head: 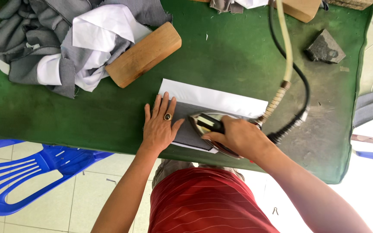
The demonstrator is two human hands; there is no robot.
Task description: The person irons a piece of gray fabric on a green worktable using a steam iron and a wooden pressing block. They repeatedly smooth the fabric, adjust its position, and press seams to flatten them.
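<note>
Presently: pressing of one grey-and-white fabric piece under way on the green padded table (87, 116).

Right hand (238, 136), fingers clamped on the handle of the steam iron (208, 125), holds it on the grey fabric piece (186, 131); left hand (160, 127) lies flat beside it, fingers spread. White interlining strip (214, 98) is exposed above. Judged early: heap of unpressed pieces (65, 43) waits top left.

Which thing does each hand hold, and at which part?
The right hand holds the iron by its top handle. The left hand holds nothing; it lies flat on the grey cloth piece.
</note>
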